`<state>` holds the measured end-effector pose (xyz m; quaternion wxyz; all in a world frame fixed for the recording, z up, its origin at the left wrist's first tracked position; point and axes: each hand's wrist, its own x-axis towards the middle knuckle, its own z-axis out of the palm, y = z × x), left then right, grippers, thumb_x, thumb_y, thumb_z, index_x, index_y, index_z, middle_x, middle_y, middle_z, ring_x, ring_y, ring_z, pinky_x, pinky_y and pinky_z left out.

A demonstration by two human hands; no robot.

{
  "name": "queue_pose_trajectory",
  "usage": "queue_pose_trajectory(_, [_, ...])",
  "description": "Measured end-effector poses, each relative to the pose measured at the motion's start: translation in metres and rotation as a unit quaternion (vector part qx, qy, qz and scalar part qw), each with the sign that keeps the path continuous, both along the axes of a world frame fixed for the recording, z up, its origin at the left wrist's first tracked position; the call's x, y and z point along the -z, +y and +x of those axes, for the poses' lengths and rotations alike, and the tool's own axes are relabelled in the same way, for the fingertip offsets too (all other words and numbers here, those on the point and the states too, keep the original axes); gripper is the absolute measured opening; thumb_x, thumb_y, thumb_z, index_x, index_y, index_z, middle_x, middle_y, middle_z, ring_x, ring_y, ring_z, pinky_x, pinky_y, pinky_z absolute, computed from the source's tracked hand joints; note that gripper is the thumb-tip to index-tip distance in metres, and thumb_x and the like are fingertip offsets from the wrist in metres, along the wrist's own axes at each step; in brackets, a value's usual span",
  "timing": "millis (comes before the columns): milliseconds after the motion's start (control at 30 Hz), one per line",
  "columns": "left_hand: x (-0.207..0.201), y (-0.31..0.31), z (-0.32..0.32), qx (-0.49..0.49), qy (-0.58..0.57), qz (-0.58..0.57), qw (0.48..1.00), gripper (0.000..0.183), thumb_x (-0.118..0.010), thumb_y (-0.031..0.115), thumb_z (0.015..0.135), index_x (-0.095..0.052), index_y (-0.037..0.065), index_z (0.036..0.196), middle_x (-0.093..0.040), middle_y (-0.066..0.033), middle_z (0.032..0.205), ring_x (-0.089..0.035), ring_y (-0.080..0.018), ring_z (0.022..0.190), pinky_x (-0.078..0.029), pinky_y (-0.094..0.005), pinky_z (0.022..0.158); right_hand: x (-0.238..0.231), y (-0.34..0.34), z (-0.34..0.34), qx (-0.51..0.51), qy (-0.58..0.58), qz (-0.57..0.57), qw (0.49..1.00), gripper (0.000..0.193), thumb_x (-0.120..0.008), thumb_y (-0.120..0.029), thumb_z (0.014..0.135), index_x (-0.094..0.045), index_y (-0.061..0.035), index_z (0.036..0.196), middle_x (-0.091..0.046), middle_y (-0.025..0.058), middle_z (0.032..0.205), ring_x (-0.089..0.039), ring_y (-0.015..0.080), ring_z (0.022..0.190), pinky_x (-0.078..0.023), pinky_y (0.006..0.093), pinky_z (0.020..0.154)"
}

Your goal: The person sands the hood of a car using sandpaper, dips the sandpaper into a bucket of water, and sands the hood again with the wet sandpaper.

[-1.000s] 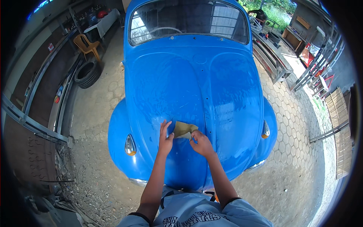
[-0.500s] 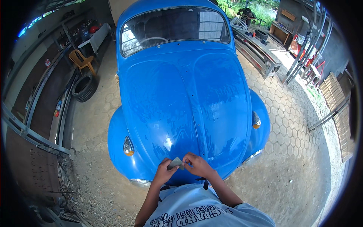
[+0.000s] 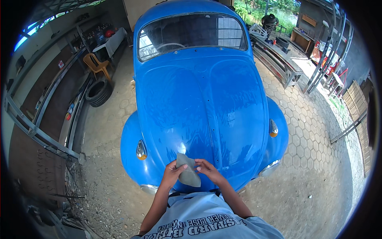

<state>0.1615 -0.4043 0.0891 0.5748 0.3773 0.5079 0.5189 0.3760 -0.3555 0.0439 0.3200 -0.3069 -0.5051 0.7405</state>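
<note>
A creased grey-green sheet, looking like sandpaper (image 3: 188,172), hangs unfolded in front of my body, over the front end of a blue car's hood (image 3: 175,119). My left hand (image 3: 172,173) pinches its left side, thumb on the near face. At the sheet's right edge is my right hand (image 3: 208,171), fingers bent and fingertips against the edge. Streaky, wet-looking marks cover much of the hood's blue surface, and small holes run down its middle ridge.
A loose tire (image 3: 98,92) and an orange plastic chair (image 3: 96,65) stand to the left, beside metal shelving. A long wooden bench (image 3: 278,59) lies at the right, with a person (image 3: 270,22) bent over behind it. Metal poles (image 3: 328,51) lean farther right.
The sandpaper was a small folded piece between my hands; now it is opened out into a larger sheet. My right hand has shifted slightly right, and the view has moved a little.
</note>
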Motion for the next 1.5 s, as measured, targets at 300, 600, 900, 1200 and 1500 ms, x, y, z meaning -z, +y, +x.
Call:
queue_pose_trajectory(300, [0.018,-0.006,-0.01,-0.014,-0.061,-0.019,0.998,0.027,-0.072,0.008,0.094,-0.068,0.004,0.12,-0.073,-0.004,0.109,-0.067,-0.0118,0.1,-0.052,-0.0288,0.09,0.02,-0.004,-0.018,0.013,0.071,-0.274,0.959,0.05,-0.06,-0.03,0.102,-0.051,-0.0025,0.142,-0.064,0.0113,0.128,-0.062,0.0206,0.118,-0.047,0.037,0.104])
queue_pose_trajectory(600, [0.022,-0.008,-0.019,-0.023,0.017,-0.035,0.999,0.034,-0.072,0.003,0.093,-0.065,0.002,0.126,-0.073,-0.0072,0.113,-0.068,-0.0146,0.103,-0.053,-0.0313,0.092,0.032,0.013,-0.021,0.046,0.164,-0.22,0.96,0.029,-0.068,-0.017,0.097,-0.059,-0.0062,0.122,-0.066,0.0045,0.114,-0.062,0.0165,0.108,-0.047,0.0372,0.097])
queue_pose_trajectory(900, [-0.046,0.036,-0.02,-0.017,0.087,0.044,0.995,0.027,-0.071,0.005,0.095,-0.065,0.0,0.12,-0.073,-0.0061,0.103,-0.066,-0.01,0.095,-0.053,-0.0276,0.082,-0.047,0.035,-0.019,0.028,0.083,-0.078,0.993,0.029,-0.064,-0.006,0.097,-0.058,-0.0045,0.125,-0.065,0.0053,0.115,-0.059,0.0146,0.11,-0.046,0.0338,0.1])
queue_pose_trajectory(1200, [-0.047,0.025,-0.022,0.036,0.039,0.071,0.996,0.021,-0.063,-0.003,0.098,-0.059,0.005,0.117,-0.068,-0.004,0.11,-0.062,-0.0113,0.105,-0.048,-0.0303,0.093,-0.057,0.035,-0.015,0.126,0.11,-0.112,0.98,0.018,-0.062,-0.002,0.097,-0.062,-0.0049,0.115,-0.066,0.005,0.11,-0.06,0.0152,0.107,-0.047,0.0337,0.097])
queue_pose_trajectory(1500, [-0.044,0.03,0.003,-0.114,0.017,0.111,0.987,0.034,-0.063,-0.005,0.096,-0.054,0.008,0.127,-0.057,0.0024,0.089,-0.055,-0.006,0.089,-0.045,-0.0238,0.082,-0.039,0.041,-0.008,0.142,0.111,-0.11,0.977,0.035,-0.06,-0.001,0.097,-0.055,-0.0033,0.132,-0.063,0.0073,0.114,-0.059,0.0187,0.112,-0.047,0.0359,0.098])
